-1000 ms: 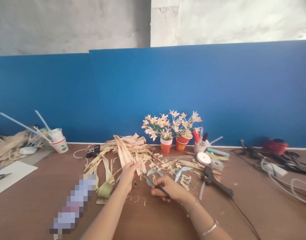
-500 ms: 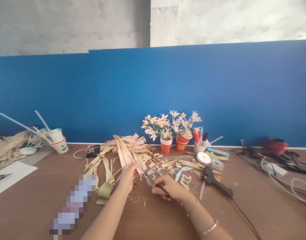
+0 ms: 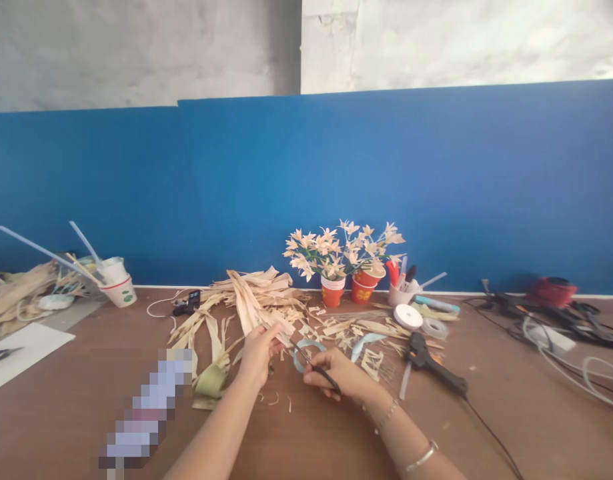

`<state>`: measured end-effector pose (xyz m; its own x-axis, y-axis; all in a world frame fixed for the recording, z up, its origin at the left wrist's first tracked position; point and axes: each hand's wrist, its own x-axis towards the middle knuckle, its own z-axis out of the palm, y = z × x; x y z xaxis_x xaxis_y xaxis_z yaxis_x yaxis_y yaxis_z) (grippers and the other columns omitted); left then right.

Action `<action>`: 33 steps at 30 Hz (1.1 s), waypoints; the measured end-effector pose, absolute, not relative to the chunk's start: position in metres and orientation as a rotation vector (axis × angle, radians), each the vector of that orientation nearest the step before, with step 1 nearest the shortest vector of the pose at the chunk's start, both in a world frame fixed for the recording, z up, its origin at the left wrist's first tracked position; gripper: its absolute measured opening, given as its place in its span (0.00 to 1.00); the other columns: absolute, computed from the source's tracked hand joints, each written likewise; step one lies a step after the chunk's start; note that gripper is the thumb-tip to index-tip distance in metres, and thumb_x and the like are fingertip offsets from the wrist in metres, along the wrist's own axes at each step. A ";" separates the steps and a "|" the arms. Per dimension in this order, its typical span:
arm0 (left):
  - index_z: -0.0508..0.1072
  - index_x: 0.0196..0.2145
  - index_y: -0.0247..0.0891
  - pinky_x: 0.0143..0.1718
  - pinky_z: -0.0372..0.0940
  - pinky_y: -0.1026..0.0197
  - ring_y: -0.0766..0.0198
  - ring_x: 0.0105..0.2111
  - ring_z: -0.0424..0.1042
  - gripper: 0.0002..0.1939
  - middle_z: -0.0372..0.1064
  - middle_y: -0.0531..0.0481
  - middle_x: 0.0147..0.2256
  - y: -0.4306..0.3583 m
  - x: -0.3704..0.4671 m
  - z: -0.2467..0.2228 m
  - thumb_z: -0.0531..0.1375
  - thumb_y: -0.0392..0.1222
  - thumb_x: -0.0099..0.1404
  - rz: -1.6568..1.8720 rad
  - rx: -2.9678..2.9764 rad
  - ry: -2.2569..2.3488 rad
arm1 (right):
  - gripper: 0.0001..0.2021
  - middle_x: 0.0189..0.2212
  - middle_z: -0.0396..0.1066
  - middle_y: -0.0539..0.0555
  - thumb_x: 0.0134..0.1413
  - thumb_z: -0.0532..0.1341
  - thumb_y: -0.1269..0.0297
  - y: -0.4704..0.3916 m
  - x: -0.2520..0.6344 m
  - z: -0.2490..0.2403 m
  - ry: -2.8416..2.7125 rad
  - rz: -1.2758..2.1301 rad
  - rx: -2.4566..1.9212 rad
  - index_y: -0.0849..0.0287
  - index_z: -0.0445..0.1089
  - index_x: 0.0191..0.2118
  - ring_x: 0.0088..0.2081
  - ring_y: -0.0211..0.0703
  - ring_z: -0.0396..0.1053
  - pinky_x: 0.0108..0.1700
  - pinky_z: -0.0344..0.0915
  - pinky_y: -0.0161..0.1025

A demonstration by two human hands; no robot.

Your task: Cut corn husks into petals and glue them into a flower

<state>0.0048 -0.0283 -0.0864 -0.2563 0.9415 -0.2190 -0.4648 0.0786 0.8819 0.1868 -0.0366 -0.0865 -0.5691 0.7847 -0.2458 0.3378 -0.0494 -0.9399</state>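
Dried husk [image 3: 246, 309], left hand [image 3: 257, 350] shifted slightly rightward, scissors [image 3: 303, 355] in right hand [image 3: 340, 375]

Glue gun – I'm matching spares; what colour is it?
The glue gun is black, clearest in the head view.

Backdrop: blue panel [image 3: 306, 173] below a grey wall [image 3: 136, 53].
Flowers: pale, star-shaped blooms [image 3: 327, 245] above red paper cups [image 3: 333, 293].
Right: black glue gun [image 3: 426, 359] lying on the brown worktop [image 3: 311, 447], near a white spool [image 3: 407, 317].
Left: white cup [image 3: 120, 294] with red rim, tilted.
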 end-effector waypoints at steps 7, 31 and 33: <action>0.71 0.31 0.31 0.22 0.67 0.69 0.66 0.24 0.74 0.06 0.76 0.43 0.30 -0.031 0.009 -0.084 0.64 0.33 0.54 1.491 0.567 1.101 | 0.14 0.10 0.60 0.42 0.43 0.64 0.54 -0.036 0.186 -0.087 -1.878 1.624 -1.195 0.63 0.69 0.27 0.11 0.28 0.54 0.12 0.50 0.25; 0.70 0.31 0.32 0.25 0.69 0.68 0.63 0.28 0.76 0.03 0.75 0.45 0.28 -0.030 0.019 -0.089 0.62 0.31 0.57 1.531 0.396 0.999 | 0.13 0.10 0.60 0.42 0.43 0.64 0.56 -0.033 0.183 -0.097 -1.823 1.641 -1.154 0.63 0.69 0.27 0.10 0.28 0.54 0.11 0.50 0.25; 0.70 0.30 0.32 0.25 0.69 0.68 0.63 0.28 0.76 0.02 0.75 0.45 0.28 -0.030 0.019 -0.090 0.61 0.31 0.58 1.535 0.392 0.990 | 0.13 0.10 0.60 0.42 0.43 0.64 0.56 -0.032 0.182 -0.099 -1.832 1.634 -1.152 0.63 0.69 0.27 0.10 0.28 0.54 0.11 0.50 0.25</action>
